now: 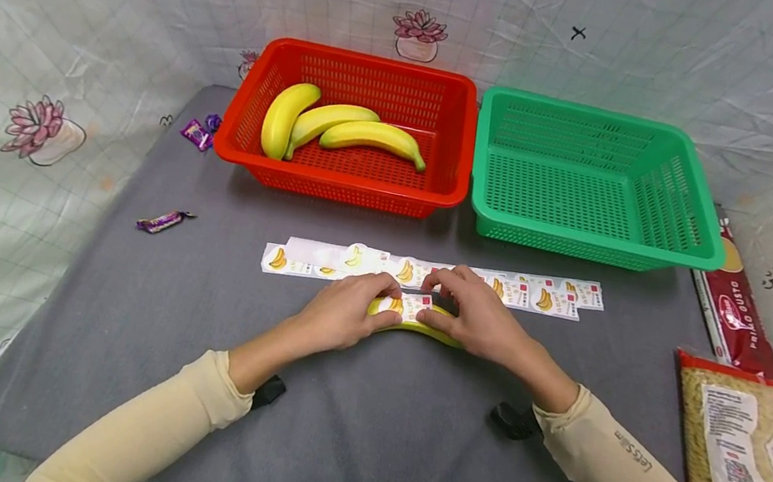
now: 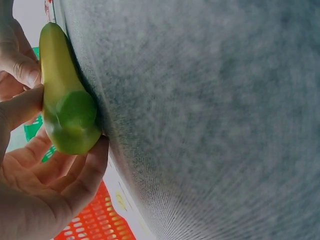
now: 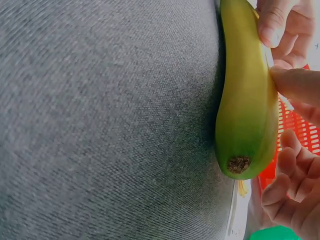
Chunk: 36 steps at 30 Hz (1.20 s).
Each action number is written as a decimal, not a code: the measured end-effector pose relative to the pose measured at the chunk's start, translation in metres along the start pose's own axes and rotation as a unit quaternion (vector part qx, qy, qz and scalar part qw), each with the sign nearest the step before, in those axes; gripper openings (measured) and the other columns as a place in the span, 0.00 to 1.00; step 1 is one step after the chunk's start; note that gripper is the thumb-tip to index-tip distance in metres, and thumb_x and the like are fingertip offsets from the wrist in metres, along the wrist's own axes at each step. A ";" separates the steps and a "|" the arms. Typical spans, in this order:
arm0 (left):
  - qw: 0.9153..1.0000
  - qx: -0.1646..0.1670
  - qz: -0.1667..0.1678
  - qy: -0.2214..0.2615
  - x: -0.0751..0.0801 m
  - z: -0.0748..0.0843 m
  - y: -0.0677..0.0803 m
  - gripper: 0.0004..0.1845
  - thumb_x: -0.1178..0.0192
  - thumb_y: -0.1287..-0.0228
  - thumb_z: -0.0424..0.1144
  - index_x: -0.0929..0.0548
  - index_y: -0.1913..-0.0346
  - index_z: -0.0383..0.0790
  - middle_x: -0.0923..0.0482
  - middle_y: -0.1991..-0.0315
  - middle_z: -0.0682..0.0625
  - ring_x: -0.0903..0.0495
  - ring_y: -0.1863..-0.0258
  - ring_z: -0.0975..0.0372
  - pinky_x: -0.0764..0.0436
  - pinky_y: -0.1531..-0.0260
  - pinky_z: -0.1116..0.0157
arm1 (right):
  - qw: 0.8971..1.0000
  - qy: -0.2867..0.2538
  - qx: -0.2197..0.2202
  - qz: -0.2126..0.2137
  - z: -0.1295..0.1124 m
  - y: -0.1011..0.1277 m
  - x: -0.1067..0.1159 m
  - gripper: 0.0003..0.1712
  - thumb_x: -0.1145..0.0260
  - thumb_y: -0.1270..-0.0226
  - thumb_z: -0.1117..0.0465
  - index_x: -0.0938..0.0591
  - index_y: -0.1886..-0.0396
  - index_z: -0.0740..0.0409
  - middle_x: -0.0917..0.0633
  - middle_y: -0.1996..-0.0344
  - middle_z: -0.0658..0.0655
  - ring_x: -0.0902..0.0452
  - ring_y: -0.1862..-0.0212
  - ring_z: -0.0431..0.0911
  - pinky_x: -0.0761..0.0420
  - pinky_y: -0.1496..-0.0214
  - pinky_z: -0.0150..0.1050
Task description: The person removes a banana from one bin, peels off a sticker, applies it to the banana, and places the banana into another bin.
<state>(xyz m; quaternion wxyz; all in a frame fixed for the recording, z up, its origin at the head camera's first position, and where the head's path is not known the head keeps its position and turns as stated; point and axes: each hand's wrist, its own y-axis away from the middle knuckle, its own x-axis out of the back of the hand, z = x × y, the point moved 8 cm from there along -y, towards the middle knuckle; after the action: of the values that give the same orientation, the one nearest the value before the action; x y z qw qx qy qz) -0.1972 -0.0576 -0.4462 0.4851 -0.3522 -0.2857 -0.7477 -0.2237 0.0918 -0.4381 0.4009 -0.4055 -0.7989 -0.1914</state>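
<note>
A yellow banana with greenish ends (image 1: 443, 334) lies on the grey table in front of me. A white sticker with a banana picture (image 1: 416, 305) sits along its upper side, under both thumbs. My left hand (image 1: 349, 309) grips the banana's left end, thumb on top and fingers round the far side, as the left wrist view shows. My right hand (image 1: 477, 314) presses its thumb on the sticker's right end. Its other fingers (image 3: 287, 165) are loosely bent and stand apart from the banana in the right wrist view. Just behind lie strips of banana stickers (image 1: 544, 300), partly covered by the hands.
At the back, a red basket (image 1: 334, 186) holds three bananas (image 1: 376, 138), and a green basket (image 1: 591, 244) stands beside it. Wrapped candies (image 1: 163, 222) lie on the left. A bag of pasta (image 1: 741, 449) and a dark red packet (image 1: 736, 305) lie along the right edge.
</note>
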 end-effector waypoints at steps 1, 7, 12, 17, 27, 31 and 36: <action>1.000 0.000 -0.001 0.001 0.000 0.000 0.000 0.13 0.31 0.33 0.46 0.18 0.50 0.47 0.17 0.57 0.53 0.22 0.60 0.60 0.22 0.52 0.56 | 1.000 -0.001 0.005 -0.004 -0.001 0.000 0.000 0.17 0.23 0.38 0.54 0.18 0.53 0.51 0.20 0.63 0.57 0.26 0.60 0.49 0.28 0.58 0.42; 1.000 0.000 -0.001 0.015 -0.001 -0.001 -0.001 0.12 0.30 0.35 0.46 0.16 0.52 0.47 0.17 0.60 0.54 0.23 0.63 0.61 0.23 0.55 0.58 | 1.000 -0.002 0.016 -0.013 0.000 0.004 -0.002 0.11 0.25 0.36 0.54 0.13 0.56 0.50 0.18 0.63 0.52 0.25 0.59 0.46 0.27 0.57 0.41; 1.000 -0.008 -0.002 0.026 -0.001 -0.001 -0.001 0.14 0.29 0.36 0.46 0.13 0.52 0.45 0.14 0.60 0.53 0.21 0.65 0.62 0.21 0.56 0.59 | 1.000 0.000 0.008 -0.019 0.005 0.008 -0.003 0.11 0.26 0.35 0.53 0.13 0.57 0.51 0.21 0.70 0.49 0.27 0.65 0.43 0.28 0.61 0.37; 1.000 -0.012 0.001 0.029 -0.001 -0.003 -0.001 0.14 0.28 0.37 0.45 0.12 0.51 0.44 0.12 0.57 0.53 0.19 0.63 0.61 0.20 0.54 0.58 | 1.000 -0.009 0.017 -0.019 0.003 0.007 -0.003 0.11 0.26 0.34 0.53 0.13 0.56 0.51 0.22 0.71 0.49 0.28 0.67 0.41 0.28 0.62 0.37; 0.999 0.003 0.011 0.048 0.001 -0.008 0.000 0.16 0.27 0.38 0.46 0.11 0.50 0.44 0.12 0.53 0.51 0.17 0.55 0.58 0.20 0.48 0.54 | 0.998 -0.060 0.013 -0.012 0.010 0.005 -0.004 0.12 0.26 0.35 0.55 0.13 0.54 0.52 0.20 0.70 0.49 0.29 0.70 0.39 0.27 0.65 0.35; 0.998 0.017 0.008 0.060 0.001 -0.011 0.000 0.17 0.27 0.39 0.46 0.11 0.49 0.44 0.12 0.52 0.51 0.18 0.55 0.58 0.20 0.47 0.54 | 0.996 -0.084 0.006 0.022 0.017 0.008 0.017 0.13 0.26 0.35 0.58 0.13 0.52 0.56 0.18 0.69 0.52 0.27 0.68 0.39 0.25 0.63 0.33; 0.997 0.017 0.008 0.070 0.000 -0.012 0.000 0.17 0.26 0.39 0.46 0.11 0.49 0.44 0.12 0.53 0.51 0.20 0.57 0.59 0.21 0.49 0.56 | 0.984 -0.094 -0.050 0.140 0.046 0.025 0.099 0.14 0.30 0.30 0.61 0.14 0.48 0.60 0.13 0.63 0.52 0.23 0.66 0.37 0.23 0.64 0.30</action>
<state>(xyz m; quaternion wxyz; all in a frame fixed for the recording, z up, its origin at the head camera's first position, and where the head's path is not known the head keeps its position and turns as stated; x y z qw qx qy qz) -0.2002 -0.0661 -0.4533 0.5161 -0.2929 -0.2603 -0.7617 -0.2606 0.1846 -0.3875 0.3259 -0.5490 -0.7580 -0.1337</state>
